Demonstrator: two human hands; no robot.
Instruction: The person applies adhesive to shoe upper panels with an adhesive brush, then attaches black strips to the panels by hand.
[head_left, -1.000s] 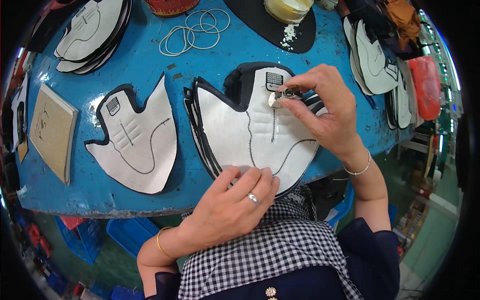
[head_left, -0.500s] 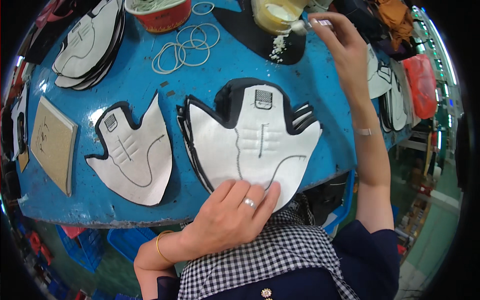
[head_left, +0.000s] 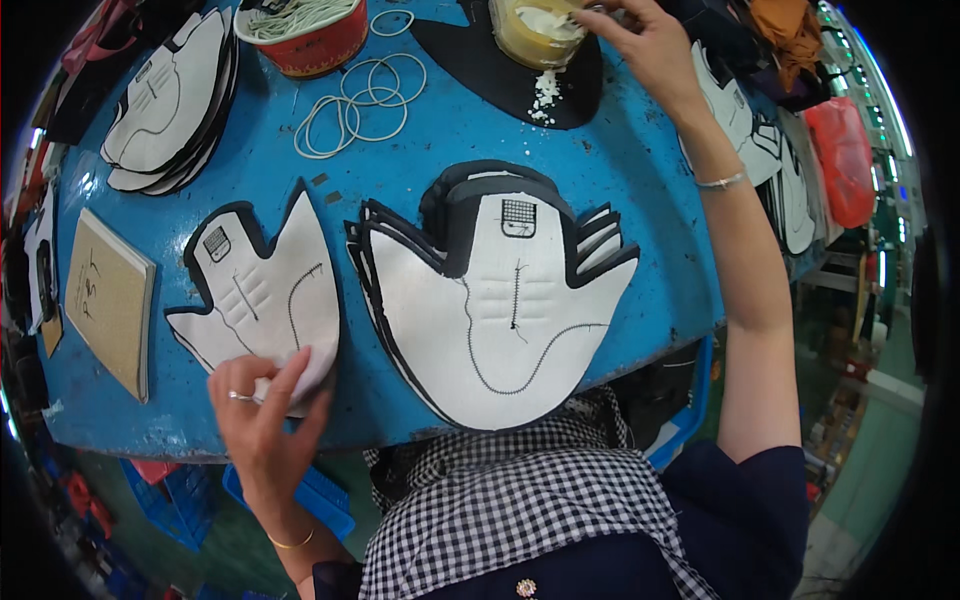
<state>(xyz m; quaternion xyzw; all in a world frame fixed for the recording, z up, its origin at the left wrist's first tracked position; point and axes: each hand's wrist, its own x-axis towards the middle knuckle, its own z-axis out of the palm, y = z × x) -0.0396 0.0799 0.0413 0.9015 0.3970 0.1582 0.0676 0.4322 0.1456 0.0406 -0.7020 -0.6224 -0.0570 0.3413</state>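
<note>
While right hand [head_left: 655,50] hides glue tub [head_left: 540,30], fingertips unclear

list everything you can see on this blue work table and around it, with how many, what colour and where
Work table: one, blue, fills the middle.
Stack of shoe uppers: one stack, white with black edges, centre front.
Single shoe upper: one, white and black, left of the stack.
Second stack of uppers: one, white and black, far left.
Rubber bands: several, pale, loose, far centre.
Red bowl: one, holds pale bands, far edge.
Yellow tub: one, holds white paste, on a black mat.
Tan board: one, left edge.
More uppers: a few, far right.
Left hand: on the single upper's near edge.
Right hand: at the tub's rim.
</note>
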